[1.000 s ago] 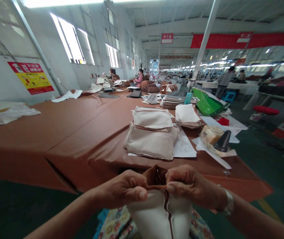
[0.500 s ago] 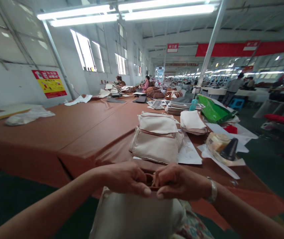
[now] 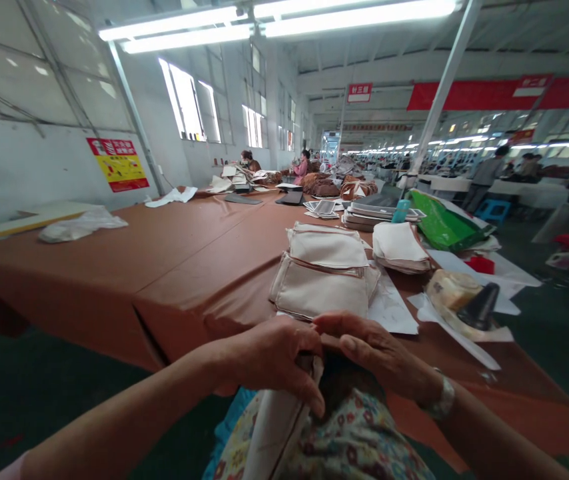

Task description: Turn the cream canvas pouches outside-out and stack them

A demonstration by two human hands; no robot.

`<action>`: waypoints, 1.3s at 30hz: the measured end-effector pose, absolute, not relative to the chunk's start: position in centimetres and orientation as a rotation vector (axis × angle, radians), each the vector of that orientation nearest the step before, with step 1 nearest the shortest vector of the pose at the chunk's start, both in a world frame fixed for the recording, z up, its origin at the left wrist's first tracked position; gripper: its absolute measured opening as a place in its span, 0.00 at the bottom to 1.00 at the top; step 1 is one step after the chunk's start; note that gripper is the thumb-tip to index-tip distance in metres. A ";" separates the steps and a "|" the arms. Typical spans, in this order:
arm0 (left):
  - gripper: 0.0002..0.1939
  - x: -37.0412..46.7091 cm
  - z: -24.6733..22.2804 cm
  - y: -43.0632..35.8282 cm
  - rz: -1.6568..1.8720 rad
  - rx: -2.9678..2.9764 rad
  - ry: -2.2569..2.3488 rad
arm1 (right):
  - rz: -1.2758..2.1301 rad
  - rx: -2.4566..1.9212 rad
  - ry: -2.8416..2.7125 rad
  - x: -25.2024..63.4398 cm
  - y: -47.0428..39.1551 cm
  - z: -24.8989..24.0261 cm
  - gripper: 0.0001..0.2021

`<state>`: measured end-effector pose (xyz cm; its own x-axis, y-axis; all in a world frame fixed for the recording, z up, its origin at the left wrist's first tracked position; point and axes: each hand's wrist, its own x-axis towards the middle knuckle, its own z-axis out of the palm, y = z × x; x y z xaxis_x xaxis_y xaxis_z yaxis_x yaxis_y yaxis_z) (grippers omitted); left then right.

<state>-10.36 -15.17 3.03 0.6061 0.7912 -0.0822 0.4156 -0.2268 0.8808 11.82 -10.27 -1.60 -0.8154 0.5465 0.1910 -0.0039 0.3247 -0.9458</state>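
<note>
Low in the middle of the head view, my left hand (image 3: pixel 277 360) is wrapped round the top end of a cream fabric piece (image 3: pixel 277 427) with a brown edge, which hangs edge-on over my flowered clothing. My right hand (image 3: pixel 379 350), with a bracelet at its wrist, has its fingers stretched out beside the piece's top and close to my left fingertips. Just beyond my hands, stacks of cream fabric pieces (image 3: pixel 322 287) with brown edges lie on the brown-covered table (image 3: pixel 174 247).
At the right of the table are another cream stack (image 3: pixel 400 247), a tape roll (image 3: pixel 452 290), a black cone (image 3: pixel 479 307), a green bag (image 3: pixel 447 220) and white sheets. A plastic bag (image 3: pixel 82 225) lies at left. People are in the background.
The cream piece has turned from facing me to edge-on. My right hand has let go of its top edge and opened out, while my left hand still grips it. The view has shifted slightly left.
</note>
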 end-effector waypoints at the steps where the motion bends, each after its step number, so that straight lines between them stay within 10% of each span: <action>1: 0.22 -9.9 2.8 -14.9 0.491 1.913 0.990 | 1.578 -0.425 -2.046 11.2 -10.7 -1.6 0.20; 28: 0.10 -8.5 -4.0 -10.9 0.576 1.261 0.969 | 1.328 -0.650 -2.125 13.0 -8.2 -6.6 0.09; 39: 0.07 -7.3 -3.8 -10.9 0.502 1.336 1.024 | 1.693 -0.735 -1.868 13.5 -8.3 -6.7 0.19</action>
<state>-7.32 -10.88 -3.80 0.5004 0.8062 -0.3156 0.2447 0.2180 0.9448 13.45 -8.35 -6.67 -0.7232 0.6905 0.0135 0.0542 0.0762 -0.9956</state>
